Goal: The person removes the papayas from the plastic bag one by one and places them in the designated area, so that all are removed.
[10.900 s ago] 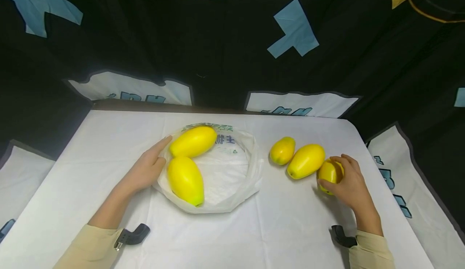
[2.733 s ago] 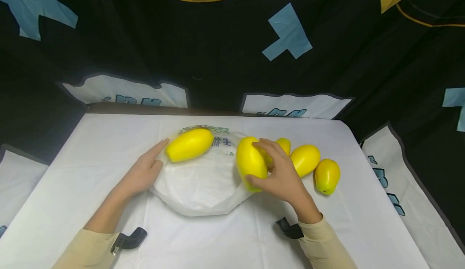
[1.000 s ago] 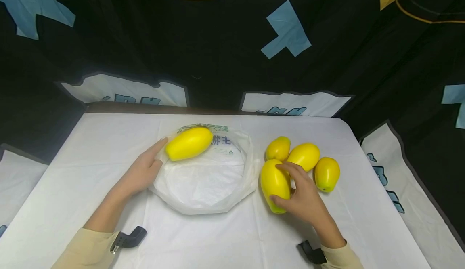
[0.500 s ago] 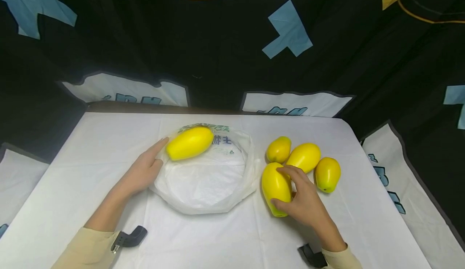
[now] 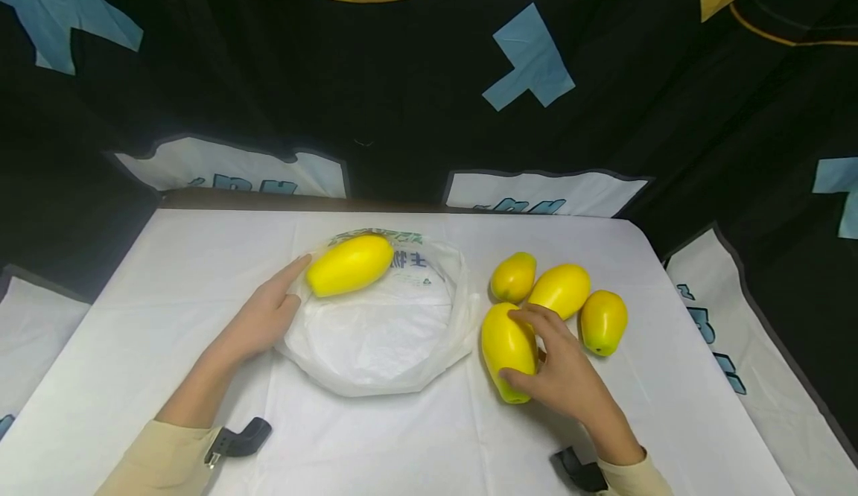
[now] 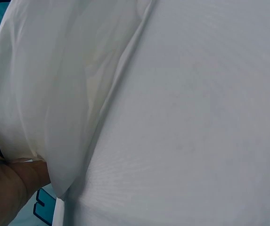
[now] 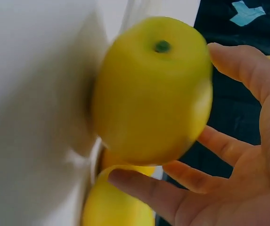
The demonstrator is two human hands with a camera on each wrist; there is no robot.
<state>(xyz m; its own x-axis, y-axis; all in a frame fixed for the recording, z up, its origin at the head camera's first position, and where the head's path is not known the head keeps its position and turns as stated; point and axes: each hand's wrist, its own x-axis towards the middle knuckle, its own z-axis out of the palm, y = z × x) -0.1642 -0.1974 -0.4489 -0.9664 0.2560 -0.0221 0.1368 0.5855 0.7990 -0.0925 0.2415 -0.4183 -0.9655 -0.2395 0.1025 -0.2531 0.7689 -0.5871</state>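
Observation:
My left hand pinches the left rim of a white plastic bag, which lies with its mouth spread wide. In the left wrist view the thumb goes in under the plastic bag; the fingertips are mostly hidden. One yellow papaya lies in the bag at its back left. Right of the bag, my right hand holds another papaya on the table, thumb on the near side and fingers on the far side. The right wrist view shows this papaya end-on, with a small green spot.
Three smaller papayas lie in a row behind the right hand: a left one, a middle one and a right one. A white cloth covers the table. A black curtain hangs behind it.
The right hand left the rightmost small papaya, lifted the front papaya out of the bag and brought it right onto the table. It has since slid slightly nearer. The left hand stayed at the rim.

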